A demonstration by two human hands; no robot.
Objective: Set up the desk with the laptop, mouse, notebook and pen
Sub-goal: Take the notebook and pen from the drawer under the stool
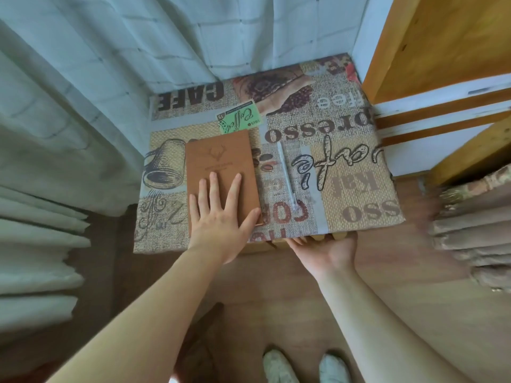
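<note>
A brown notebook (218, 158) with a stag emblem lies closed on the left half of the small desk (359, 189), which is covered by a coffee-print cloth. My left hand (221, 217) rests flat on the notebook's near end, fingers spread. A clear white pen (286, 172) lies on the cloth just right of the notebook, roughly parallel to it. My right hand (329, 251) is at the desk's front edge, palm up, fingers tucked under the edge. No laptop or mouse is in view.
Pale curtains (83, 106) hang behind and to the left of the desk. A wooden and white cabinet (442, 78) stands close on the right, with a blurred woven thing (470, 230) below it. My feet (304, 366) stand on the wooden floor.
</note>
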